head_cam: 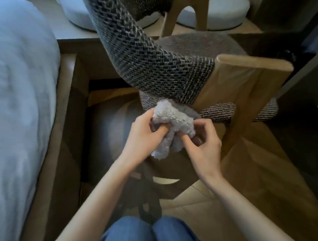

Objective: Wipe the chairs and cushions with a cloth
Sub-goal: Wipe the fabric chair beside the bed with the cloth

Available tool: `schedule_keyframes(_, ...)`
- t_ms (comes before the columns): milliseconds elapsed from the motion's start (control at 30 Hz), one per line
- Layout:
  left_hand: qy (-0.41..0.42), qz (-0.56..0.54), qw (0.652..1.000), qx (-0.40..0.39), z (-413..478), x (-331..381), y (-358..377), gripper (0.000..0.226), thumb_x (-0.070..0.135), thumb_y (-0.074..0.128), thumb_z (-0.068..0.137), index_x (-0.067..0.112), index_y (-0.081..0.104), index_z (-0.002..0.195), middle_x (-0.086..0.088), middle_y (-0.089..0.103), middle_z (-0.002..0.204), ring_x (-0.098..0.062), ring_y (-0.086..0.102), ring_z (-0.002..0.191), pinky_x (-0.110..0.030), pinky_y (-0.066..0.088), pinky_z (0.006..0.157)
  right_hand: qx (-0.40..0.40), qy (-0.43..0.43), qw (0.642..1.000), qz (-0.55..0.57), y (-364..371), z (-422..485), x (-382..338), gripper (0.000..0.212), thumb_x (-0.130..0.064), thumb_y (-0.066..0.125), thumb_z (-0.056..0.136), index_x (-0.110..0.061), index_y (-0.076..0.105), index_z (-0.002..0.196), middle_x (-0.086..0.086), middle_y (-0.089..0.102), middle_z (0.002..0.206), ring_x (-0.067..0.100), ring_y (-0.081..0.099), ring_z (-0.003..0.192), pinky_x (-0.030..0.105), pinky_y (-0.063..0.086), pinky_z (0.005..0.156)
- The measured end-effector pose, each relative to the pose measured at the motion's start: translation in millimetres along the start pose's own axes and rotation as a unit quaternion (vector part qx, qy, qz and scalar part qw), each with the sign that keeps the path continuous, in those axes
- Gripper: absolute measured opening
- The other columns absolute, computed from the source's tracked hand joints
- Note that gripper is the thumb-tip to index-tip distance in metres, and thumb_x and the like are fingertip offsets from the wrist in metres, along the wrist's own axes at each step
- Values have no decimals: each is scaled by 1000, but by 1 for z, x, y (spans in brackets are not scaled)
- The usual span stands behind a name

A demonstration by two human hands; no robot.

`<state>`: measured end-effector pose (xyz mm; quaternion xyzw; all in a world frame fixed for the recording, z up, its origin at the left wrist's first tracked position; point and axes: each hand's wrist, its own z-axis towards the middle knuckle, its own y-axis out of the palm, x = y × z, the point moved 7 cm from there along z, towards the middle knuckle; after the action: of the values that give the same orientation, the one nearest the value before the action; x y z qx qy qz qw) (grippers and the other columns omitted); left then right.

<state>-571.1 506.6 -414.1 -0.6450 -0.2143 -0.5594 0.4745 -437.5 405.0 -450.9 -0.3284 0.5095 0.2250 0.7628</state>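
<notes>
Grey cloth [173, 120] sits between left hand [142, 138] and right hand [205, 145], both grips pinching it (against the chair [245, 83]).

You hold a fluffy, nubby terry cloth [173, 119]; the chair [151, 65] before you wears coarse, rough woven fabric on a smooth, matt wooden frame [245, 77]; the bedding [13, 92] beside you looks soft and matt; your jeans [148, 236] are denim.
</notes>
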Motion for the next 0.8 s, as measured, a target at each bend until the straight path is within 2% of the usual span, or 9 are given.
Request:
schedule_keyframes(100,-30,-30,999,-1,-6,15,-33,19,8,65,86,23,65,97,13,70,91,-3,66,89,-28,54,84,-56,13,998,-23,5,9,-44,30,-17,73,81,-37,57,97,-8,62,100,10,62,93,29,55,76)
schedule_keyframes(200,-77,-60,995,-4,-14,45,-67,13,23,64,89,36,65,91,14,72,89,-5,68,88,-35,56,84,-108,37,992,-45,7,18,-95,25,-16,74,82,-31,62,99,-8,66,100,8,64,92,34,56,79)
schedule_keyframes(300,-108,-87,990,8,-21,89,-103,10,26,64,88,34,64,93,7,72,94,-11,67,93,-39,55,86,-148,63,986,-45,10,27,-156,22,-19,75,83,-23,64,101,-6,67,101,6,64,92,30,56,81)
schedule_keyframes(333,-115,-94,989,17,-23,106,-116,10,26,65,87,33,64,94,6,71,95,-11,67,93,-37,56,85,-158,70,984,-42,10,30,-178,22,-20,75,83,-22,64,102,-5,68,102,5,64,92,28,56,81)
schedule_keyframes(467,-130,-100,986,10,-34,184,-170,17,34,65,84,33,62,100,12,68,96,5,63,90,-11,51,70,-207,83,974,-33,8,41,-274,23,-24,73,84,-23,64,105,-9,67,102,1,62,92,17,52,78)
schedule_keyframes(533,-136,-98,986,9,-37,222,-200,20,34,67,82,28,63,101,12,69,92,5,64,87,-9,50,66,-234,73,969,-41,5,47,-324,24,-25,72,85,-25,65,108,-13,66,102,-1,60,91,13,50,77)
schedule_keyframes(633,-148,-77,985,34,-39,266,-247,14,30,72,81,29,63,92,18,68,86,5,63,81,-11,49,64,-274,75,957,-66,4,58,-384,22,-23,70,87,-31,66,108,-15,63,103,2,60,87,15,50,77)
schedule_keyframes(733,-157,-50,985,52,-37,291,-290,13,30,72,81,24,62,86,7,66,83,1,61,76,-17,49,67,-292,76,950,-78,5,72,-428,26,-18,65,89,-38,64,106,-17,62,105,2,59,89,10,47,76)
schedule_keyframes(800,-153,-25,986,62,-32,300,-311,13,28,72,82,24,59,83,3,63,80,4,59,73,-10,45,64,-290,80,950,-86,6,84,-446,25,-19,63,91,-37,63,107,-15,62,107,0,58,91,10,46,77)
